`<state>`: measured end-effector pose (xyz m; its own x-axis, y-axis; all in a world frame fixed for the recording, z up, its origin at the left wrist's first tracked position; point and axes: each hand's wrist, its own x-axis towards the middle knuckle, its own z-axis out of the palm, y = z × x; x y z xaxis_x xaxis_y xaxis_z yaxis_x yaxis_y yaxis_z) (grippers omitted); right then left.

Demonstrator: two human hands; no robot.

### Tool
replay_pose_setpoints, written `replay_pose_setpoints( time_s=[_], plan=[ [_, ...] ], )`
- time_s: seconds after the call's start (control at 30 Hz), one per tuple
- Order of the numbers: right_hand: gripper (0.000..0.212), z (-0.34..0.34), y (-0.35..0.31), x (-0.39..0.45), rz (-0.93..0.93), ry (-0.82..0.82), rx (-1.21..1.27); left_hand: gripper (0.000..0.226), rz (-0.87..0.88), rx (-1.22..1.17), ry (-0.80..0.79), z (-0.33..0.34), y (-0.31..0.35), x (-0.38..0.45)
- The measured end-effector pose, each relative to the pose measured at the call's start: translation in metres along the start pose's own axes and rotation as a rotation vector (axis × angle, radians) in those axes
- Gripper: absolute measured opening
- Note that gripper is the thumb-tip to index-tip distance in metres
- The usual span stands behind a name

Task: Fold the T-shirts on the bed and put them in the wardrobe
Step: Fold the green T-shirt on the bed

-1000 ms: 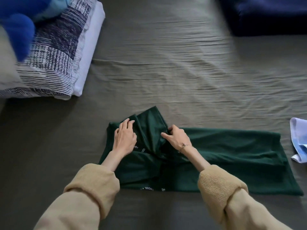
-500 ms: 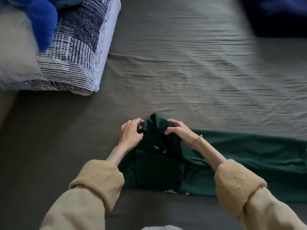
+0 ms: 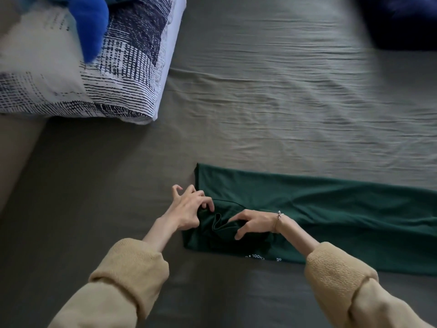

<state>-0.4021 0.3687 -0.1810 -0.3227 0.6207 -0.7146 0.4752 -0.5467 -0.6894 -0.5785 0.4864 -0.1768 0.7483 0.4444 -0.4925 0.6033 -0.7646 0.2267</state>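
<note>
A dark green T-shirt [image 3: 331,209] lies on the bed [image 3: 260,102], folded into a long band that runs from the middle of the view off the right edge. Small white lettering shows along its near edge.

Both hands work at the band's left end. The left hand [image 3: 189,209] sits at the shirt's left edge, half over the bedsheet; its fingers [image 3: 208,202] are spread and bent, and the thumb side touches a bunched fold of the cloth. Whether that grip actually pinches the fabric cannot be told. The right hand [image 3: 253,223], with a thin bracelet [image 3: 279,215] at the wrist, rests on top of the shirt just right of the same bunched fold. Its fingers are curled with the tips on the cloth, thumb toward the near edge; its grip seems to gather the fabric, though the hold is not plain. The rest of the shirt stretches flat to the right, behind the right forearm.

A patterned navy-and-white pillow [image 3: 113,67] lies at the upper left, well apart, with a blue plush shape [image 3: 91,27] on it.
</note>
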Motion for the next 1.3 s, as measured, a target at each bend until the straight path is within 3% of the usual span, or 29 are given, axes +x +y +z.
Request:
replay_pose_setpoints(
  time_s=[0.17, 0.3, 0.37, 0.5, 0.57, 0.73, 0.83, 0.93, 1.1, 1.3],
  plan=[
    [0.036, -0.001, 0.001, 0.0, 0.02, 0.136, 0.189, 0.048, 0.047, -0.086, -0.025, 0.008, 0.004, -0.008],
    [0.041, -0.004, -0.001, -0.003, -0.067, 0.147, 0.368, 0.027, -0.029, -0.405, -0.117, 0.01, 0.008, -0.009],
    [0.045, -0.006, 0.001, -0.004, -0.128, 0.146, 0.411, 0.032, -0.089, -0.585, -0.152, 0.011, 0.01, -0.008],
    [0.037, -0.01, 0.008, -0.006, -0.188, 0.164, 0.523, 0.071, -0.186, -0.851, -0.236, 0.014, 0.011, -0.003],
    [0.031, -0.011, 0.013, -0.007, -0.175, 0.22, 0.522, 0.061, -0.144, -1.012, -0.26, 0.014, 0.009, -0.002],
    [0.046, -0.021, 0.028, -0.01, -0.071, 0.281, 0.313, 0.051, -0.239, -1.094, -0.154, 0.015, -0.007, -0.001],
    [0.032, -0.024, 0.03, -0.011, -0.033, 0.354, 0.237, 0.013, -0.243, -1.214, -0.118, 0.015, -0.011, 0.002],
    [0.037, -0.025, 0.031, -0.009, -0.008, 0.452, 0.328, 0.018, -0.3, -1.279, 0.036, 0.015, -0.009, 0.003],
    [0.051, -0.025, 0.039, -0.008, 0.066, 0.656, 0.058, 0.031, -0.297, -0.761, 0.145, 0.021, -0.002, 0.004],
    [0.04, -0.024, 0.046, -0.011, 0.007, 0.771, -0.199, 0.043, -0.192, -0.139, 0.407, 0.023, 0.017, 0.006]
  ],
)
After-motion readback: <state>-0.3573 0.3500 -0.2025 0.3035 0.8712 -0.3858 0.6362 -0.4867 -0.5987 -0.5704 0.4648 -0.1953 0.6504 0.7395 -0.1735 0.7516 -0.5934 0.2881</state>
